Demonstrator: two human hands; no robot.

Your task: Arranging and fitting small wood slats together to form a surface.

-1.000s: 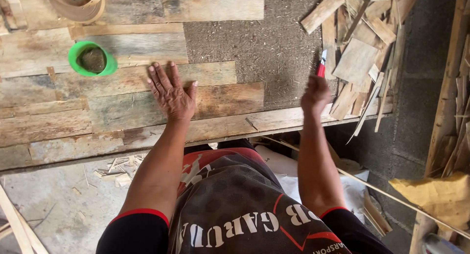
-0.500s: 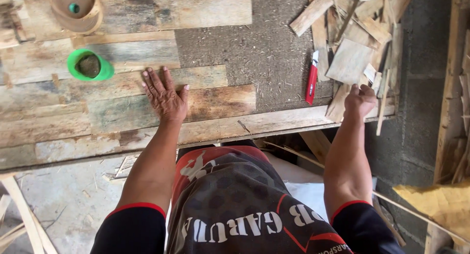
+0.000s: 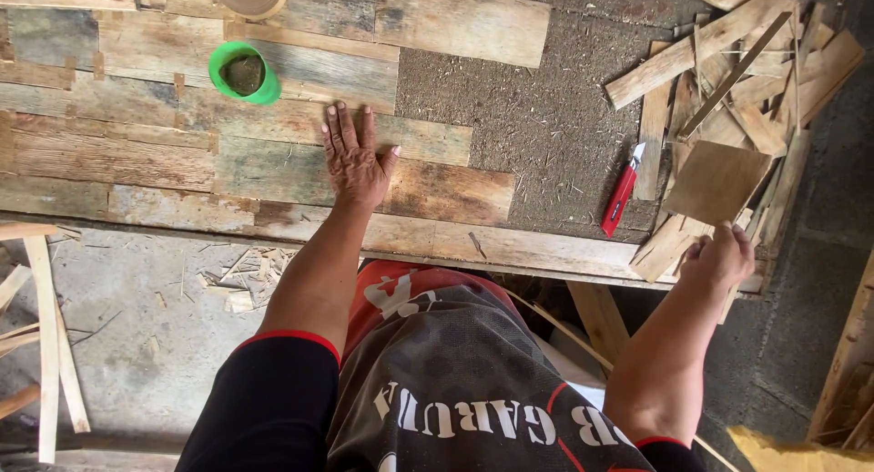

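Head view, left hand (image 3: 353,162) spread flat on plank panel (image 3: 273,153), right hand (image 3: 721,256) closed on square wood piece (image 3: 716,182), red cutter (image 3: 623,191) laid between the hands

Two open round tubs on the plank surface; nothing flat-screened or posted.

Green plastic tub (image 3: 268,91): round, bright green wall and rim, dark brown contents, top open. It stands upright on the weathered wooden planks (image 3: 137,153), up and to the left of the left hand (image 3: 353,162), near it but apart. No label shows on the side facing the camera. Tan tub (image 3: 273,0): round, pale brown, cut off by the top edge of the view, above the green one and just to its right, the two not touching; its sides are too little seen to tell any label. Only printed marking about: white block lettering across a dark shirt (image 3: 455,381), bottom centre.
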